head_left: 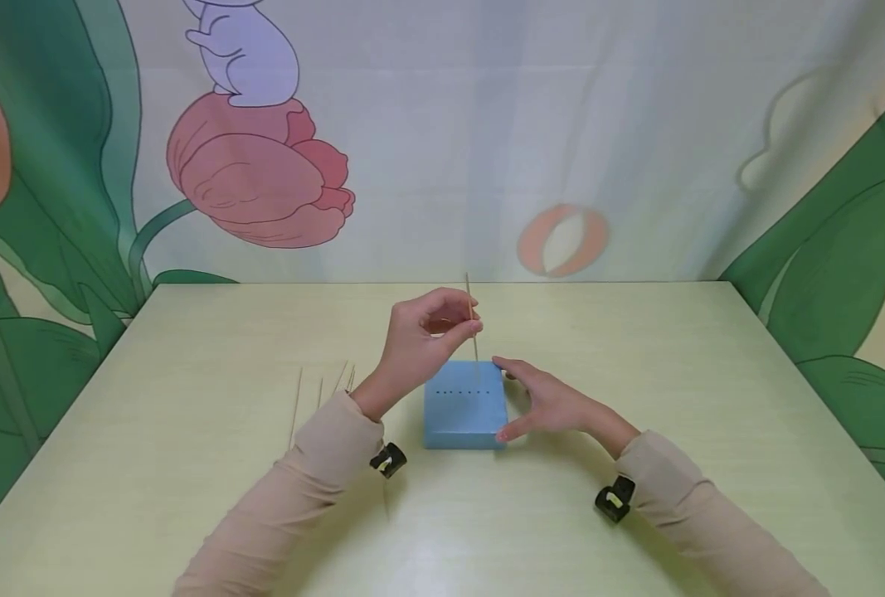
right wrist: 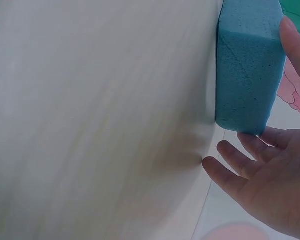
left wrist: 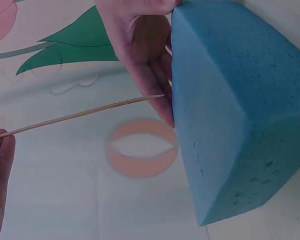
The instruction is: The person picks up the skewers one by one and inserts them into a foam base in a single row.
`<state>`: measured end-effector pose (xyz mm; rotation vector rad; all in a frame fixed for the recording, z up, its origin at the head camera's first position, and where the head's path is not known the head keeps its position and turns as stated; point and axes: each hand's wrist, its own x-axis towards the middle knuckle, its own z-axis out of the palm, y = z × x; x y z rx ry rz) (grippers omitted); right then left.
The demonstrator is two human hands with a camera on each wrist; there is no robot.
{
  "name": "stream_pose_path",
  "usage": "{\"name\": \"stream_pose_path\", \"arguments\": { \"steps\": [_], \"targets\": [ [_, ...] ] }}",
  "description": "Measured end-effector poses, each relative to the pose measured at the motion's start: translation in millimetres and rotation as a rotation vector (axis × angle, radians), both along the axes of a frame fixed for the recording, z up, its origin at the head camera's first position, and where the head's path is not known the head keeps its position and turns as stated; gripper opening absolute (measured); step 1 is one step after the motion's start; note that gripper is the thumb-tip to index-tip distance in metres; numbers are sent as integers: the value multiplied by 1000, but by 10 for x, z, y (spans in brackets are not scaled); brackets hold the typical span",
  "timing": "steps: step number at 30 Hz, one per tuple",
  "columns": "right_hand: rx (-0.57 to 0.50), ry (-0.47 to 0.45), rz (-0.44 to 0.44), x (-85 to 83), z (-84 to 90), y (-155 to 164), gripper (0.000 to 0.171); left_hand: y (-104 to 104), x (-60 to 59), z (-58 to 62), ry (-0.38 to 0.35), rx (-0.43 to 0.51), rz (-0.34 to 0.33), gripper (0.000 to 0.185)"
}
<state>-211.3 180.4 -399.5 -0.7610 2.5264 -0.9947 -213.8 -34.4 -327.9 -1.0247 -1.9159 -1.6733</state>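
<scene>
A blue foam block (head_left: 464,408) lies on the pale table (head_left: 188,464), with a row of small dark holes (head_left: 463,391) across its top. My left hand (head_left: 469,327) hovers over the block's far edge and pinches a thin wooden skewer (head_left: 473,319) upright, its lower tip just above the foam. In the left wrist view the skewer (left wrist: 80,116) runs from my fingertips (left wrist: 0,150) towards the block (left wrist: 240,100). My right hand (head_left: 542,402) rests against the block's right side, index finger at the far corner and thumb at the near one. The right wrist view shows its fingers (right wrist: 235,162) loose beside the block (right wrist: 247,65).
Several spare skewers (head_left: 296,406) lie on the table left of my left forearm. A painted backdrop (head_left: 263,174) with flowers and leaves closes in the table at the back and both sides. Small black cameras (head_left: 388,458) sit on both wrists.
</scene>
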Motion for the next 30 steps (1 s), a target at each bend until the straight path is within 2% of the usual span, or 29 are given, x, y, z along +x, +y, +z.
{"name": "stream_pose_path", "arguments": {
  "steps": [10, 18, 25, 30],
  "targets": [
    [-6, 16, 32, 1, -4, 11, 106, 164, -41, -75, -20, -7, -22, 16],
    [-2, 1, 24, 0, 16, 11, 105, 189, -51, -59, 53, -23, -15, 15],
    [-9, -1, 25, 7, 31, 12, 104, 204, -57, -65, 70, -30, -34, 16],
    [-27, -21, 29, 5, 23, 22, 105, 218, -48, -99, 53, -76, -26, 15]
  ]
}}
